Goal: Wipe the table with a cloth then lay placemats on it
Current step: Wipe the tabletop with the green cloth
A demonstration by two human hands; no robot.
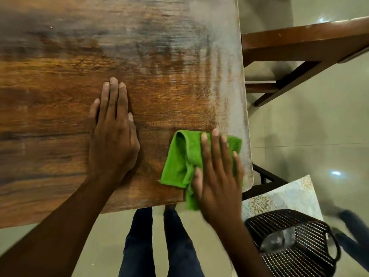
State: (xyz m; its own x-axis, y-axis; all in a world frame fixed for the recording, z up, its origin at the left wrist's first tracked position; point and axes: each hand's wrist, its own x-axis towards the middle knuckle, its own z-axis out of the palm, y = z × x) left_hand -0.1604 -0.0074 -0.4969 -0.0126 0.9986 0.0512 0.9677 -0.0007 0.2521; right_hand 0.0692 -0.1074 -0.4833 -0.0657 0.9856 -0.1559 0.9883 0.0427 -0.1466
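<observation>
Cloth [185,158] lies bunched under the flat, spread right hand [217,174] at the table [79,56] corner—it may slip off; left hand [113,132] rests open, holding nothing.

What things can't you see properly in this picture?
- Head view: the right hand covers part of the green cloth.
- The table runs off the top and left edges.
- The shiny thing in the black basket is too blurred to name.

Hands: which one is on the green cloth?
The right hand, pressing flat on the green cloth near the table's corner. The left hand rests on bare wood.
</observation>
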